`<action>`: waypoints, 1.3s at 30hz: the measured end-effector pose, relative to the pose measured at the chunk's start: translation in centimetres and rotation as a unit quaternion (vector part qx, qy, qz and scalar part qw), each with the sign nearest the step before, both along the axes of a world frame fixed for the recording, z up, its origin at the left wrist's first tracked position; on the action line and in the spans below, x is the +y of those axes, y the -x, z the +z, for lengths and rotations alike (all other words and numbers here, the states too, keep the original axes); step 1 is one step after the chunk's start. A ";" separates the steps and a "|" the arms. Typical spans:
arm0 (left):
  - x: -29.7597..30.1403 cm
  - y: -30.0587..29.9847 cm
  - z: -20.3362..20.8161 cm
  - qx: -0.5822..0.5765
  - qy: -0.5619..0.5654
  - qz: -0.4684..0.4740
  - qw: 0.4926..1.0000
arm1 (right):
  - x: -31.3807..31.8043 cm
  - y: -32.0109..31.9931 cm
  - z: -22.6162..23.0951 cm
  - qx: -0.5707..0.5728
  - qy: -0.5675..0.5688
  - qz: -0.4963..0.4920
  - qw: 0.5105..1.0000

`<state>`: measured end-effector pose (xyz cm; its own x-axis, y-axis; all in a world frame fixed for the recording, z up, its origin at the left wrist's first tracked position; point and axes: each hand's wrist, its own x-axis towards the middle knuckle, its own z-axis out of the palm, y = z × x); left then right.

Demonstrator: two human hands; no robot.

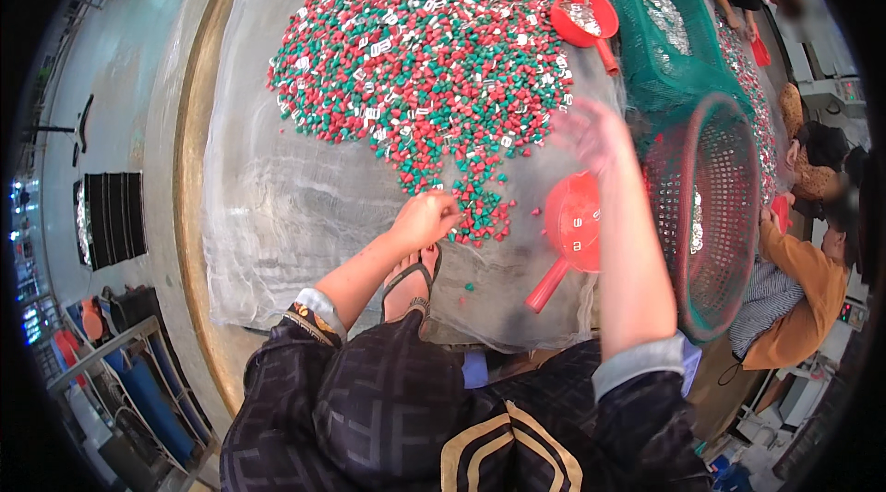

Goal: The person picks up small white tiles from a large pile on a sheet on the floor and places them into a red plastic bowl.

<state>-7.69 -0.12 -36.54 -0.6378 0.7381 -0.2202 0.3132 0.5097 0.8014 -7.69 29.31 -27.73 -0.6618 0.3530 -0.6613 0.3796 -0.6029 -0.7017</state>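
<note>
A wide pile of small red, green and white plastic pieces lies on a pale mesh sheet. Many red and green ones look cone-shaped. My left hand is at the pile's near tip, fingers curled and pinched together beside a small cluster of pieces; whatever they hold is hidden. My right hand, smeared by motion, is above the sheet at the pile's right edge. Below it, partly behind my right forearm, a red long-handled scoop holds a few white pieces.
Another red scoop with white pieces rests at the far right of the pile. Beside it are a green mesh-lined basket and a tilted red-rimmed basket. Several people sit along the right. My sandalled foot is on the sheet.
</note>
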 end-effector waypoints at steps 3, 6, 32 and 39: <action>1.0 -0.7 1.8 -0.059 -0.071 0.027 0.995 | -7.7 -4.4 -3.6 -0.081 -0.003 0.075 0.994; 1.6 -1.9 2.0 -0.107 -0.173 -0.036 0.979 | -12.6 -8.2 -5.9 -0.126 0.070 0.119 0.982; -3.3 2.8 -2.3 -0.107 -0.033 0.121 0.986 | -16.8 -11.0 -8.9 -0.102 0.117 0.043 0.987; -2.6 3.9 -3.3 -0.387 -0.240 0.192 0.869 | -16.4 -11.3 -10.6 -0.097 0.038 0.061 0.993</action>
